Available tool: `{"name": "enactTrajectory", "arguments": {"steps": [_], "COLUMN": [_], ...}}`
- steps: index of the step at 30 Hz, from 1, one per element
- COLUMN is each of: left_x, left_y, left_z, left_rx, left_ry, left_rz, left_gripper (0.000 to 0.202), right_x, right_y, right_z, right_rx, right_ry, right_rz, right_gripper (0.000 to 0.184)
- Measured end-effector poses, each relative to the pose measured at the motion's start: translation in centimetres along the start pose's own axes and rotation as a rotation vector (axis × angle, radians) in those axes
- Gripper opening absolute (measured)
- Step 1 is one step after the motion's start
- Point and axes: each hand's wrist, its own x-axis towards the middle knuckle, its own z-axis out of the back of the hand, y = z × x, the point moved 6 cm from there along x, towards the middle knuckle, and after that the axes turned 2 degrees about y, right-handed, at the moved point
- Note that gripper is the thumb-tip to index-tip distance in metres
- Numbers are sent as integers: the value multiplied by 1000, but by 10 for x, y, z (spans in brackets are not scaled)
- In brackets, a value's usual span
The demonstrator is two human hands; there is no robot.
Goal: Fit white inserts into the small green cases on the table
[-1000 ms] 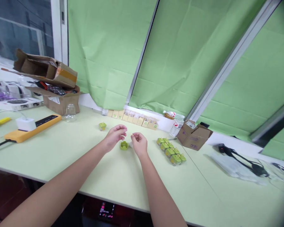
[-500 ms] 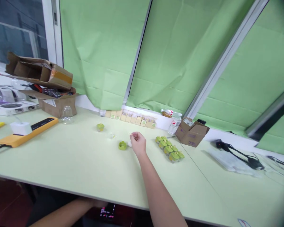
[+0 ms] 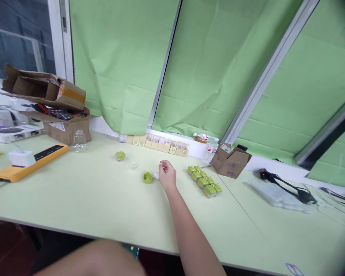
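My right hand [image 3: 167, 174] rests on the pale green table [image 3: 103, 199], fingers curled and pinched on a small whitish piece that I cannot make out. Just left of it lies a green plastic part [image 3: 147, 177], with a small clear piece [image 3: 133, 166] and a second green part [image 3: 120, 155] farther left. Only my left forearm [image 3: 103, 260] shows, blurred, below the table's front edge; its hand is out of sight. A cluster of several finished green items [image 3: 204, 180] sits right of my right hand.
A row of small tan boxes [image 3: 156, 144] lines the wall under green blinds. A water bottle [image 3: 209, 150] and small carton [image 3: 229, 163] stand at back right. Torn cardboard boxes [image 3: 50, 103], a glass jar [image 3: 78, 140] and an orange power strip [image 3: 31, 159] lie left; black cables [image 3: 287, 186] right.
My left hand has left the table and dropped below its front edge. The right hand stays pinched beside the green part. The view has shifted slightly.
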Motion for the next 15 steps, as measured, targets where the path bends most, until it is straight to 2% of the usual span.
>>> {"name": "enactTrajectory", "arguments": {"steps": [1,2,3,5,6,7,8,10,12,15], "left_x": [-3,-4,-6,-14,-19,-21,-20,-11,-2,2], "left_y": [-10,-17,-20,-10,3,19,37,72,100,124], "left_z": [20,47,78,145,170,186,193,192,177,159], "left_rx": [-19,-37,-16,97,164,225,283,372,435,464], "left_ry": [-1,-87,-244,-742,-977,-1145,-1228,-1251,-1151,-1039], "left_rz": [-27,-42,-57,-50,-17,19,44,56,75,157], "left_gripper": [40,39,33,25,26,26,28,33,47,62], "right_x": [0,0,0,1,1,1,1,1,2,1], "right_y": [-1,-1,0,0,1,0,-1,-2,-4,-4], "right_z": [1,1,2,5,6,7,8,9,8,6], "right_rx": [-25,-50,-75,-110,-122,-130,-135,-142,-150,-149], "right_ry": [-3,-4,-9,-28,-39,-49,-61,-73,-76,-69], "right_rz": [8,21,34,53,57,54,47,37,40,46], "right_gripper": [22,22,21,20,20,19,19,19,19,19]}}
